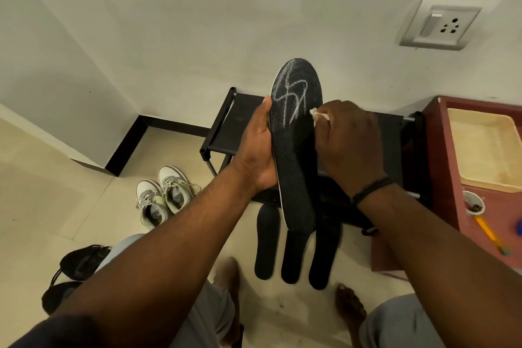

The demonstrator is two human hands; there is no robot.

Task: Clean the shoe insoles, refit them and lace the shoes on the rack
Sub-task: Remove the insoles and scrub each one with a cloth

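At frame centre, the left hand [258,147] is clamping a long black textured insole [295,147] upright while the right hand [348,144] is pinching a small white cloth wad [317,115] against its white-scribbled forefoot; firm, overlapping strokes would probably be lifting those marks best.

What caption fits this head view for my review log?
Left hand holds a black insole upright while right hand wipes white marks with a small cloth.
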